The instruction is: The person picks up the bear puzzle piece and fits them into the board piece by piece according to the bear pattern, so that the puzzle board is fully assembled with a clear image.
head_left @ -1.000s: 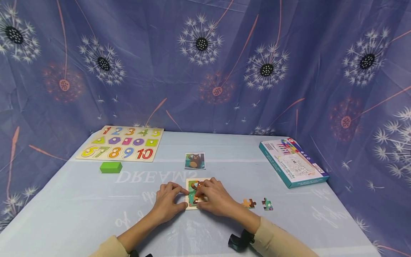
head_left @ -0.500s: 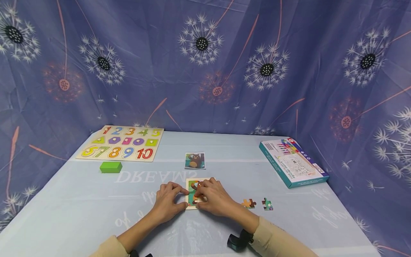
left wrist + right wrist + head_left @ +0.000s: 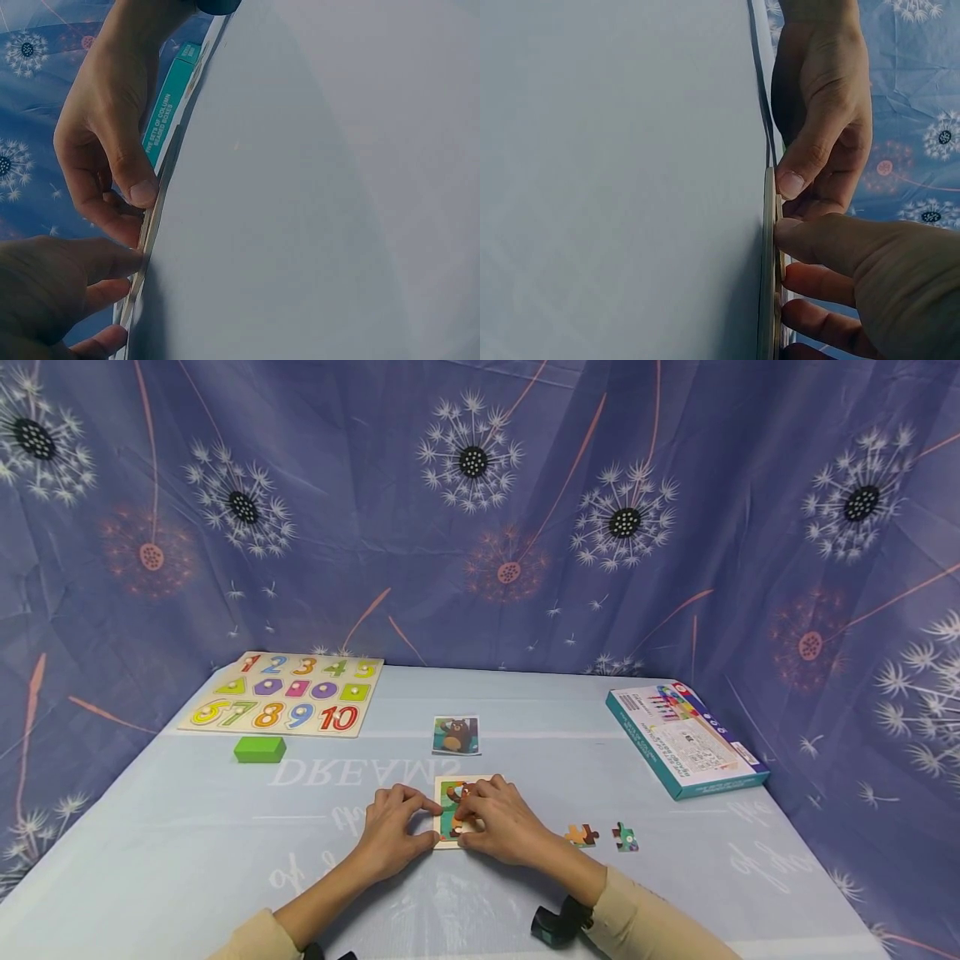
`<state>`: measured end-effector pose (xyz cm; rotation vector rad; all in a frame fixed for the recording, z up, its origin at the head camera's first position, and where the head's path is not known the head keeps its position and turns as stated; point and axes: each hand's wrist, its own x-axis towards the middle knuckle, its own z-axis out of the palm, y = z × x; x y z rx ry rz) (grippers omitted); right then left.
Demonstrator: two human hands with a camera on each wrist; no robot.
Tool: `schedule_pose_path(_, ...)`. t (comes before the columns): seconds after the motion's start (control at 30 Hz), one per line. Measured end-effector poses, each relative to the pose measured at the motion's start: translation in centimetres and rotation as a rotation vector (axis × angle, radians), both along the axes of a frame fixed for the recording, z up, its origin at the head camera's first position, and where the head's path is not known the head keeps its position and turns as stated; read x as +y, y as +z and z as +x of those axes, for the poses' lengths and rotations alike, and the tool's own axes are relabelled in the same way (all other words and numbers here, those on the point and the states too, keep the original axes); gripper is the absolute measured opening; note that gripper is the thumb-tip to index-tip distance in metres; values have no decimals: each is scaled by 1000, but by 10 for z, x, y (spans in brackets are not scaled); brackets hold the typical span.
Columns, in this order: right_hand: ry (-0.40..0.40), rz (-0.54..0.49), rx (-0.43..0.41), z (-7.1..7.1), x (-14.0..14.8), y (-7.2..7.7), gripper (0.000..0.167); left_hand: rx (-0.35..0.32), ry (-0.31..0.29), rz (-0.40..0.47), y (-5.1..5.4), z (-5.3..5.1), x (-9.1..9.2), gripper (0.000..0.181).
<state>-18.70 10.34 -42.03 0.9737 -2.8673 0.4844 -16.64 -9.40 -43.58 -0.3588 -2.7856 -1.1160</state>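
Note:
A small wooden jigsaw board (image 3: 472,845) with a pale frame and a bear picture lies on the table in front of me. The left hand (image 3: 392,833) touches the board's left edge with index finger and thumb. Over the right part of the board, the right hand (image 3: 504,821) pinches a puzzle piece (image 3: 456,828) against it, thumb and index close together. That hand hides most of the piece and the board's right side. Both wrist views show the board (image 3: 769,262) edge-on, fingertips along it. Two loose puzzle pieces, one orange-brown (image 3: 582,835) and one green (image 3: 625,837), lie to the right.
A bear picture card (image 3: 455,737) lies behind the board. Further back left are a number puzzle board (image 3: 285,695) and a green block (image 3: 259,750). A teal-edged box (image 3: 686,742) lies at the right. A patterned cloth (image 3: 480,568) hangs behind the table.
The right fingers have shifted very slightly on the board, and the orange-and-green area beside them looks a little different. The left hand and loose pieces stay in place.

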Motion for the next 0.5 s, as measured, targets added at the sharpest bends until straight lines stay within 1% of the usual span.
schedule_pose_path(0.33,-2,-3,-1,0,0,0,21,3,-11,20,0,1,1,21)
schedule_pose_path(0.5,-2,-13,-14,1,1,-1,19,0,-11,19,-1,2,2,18)
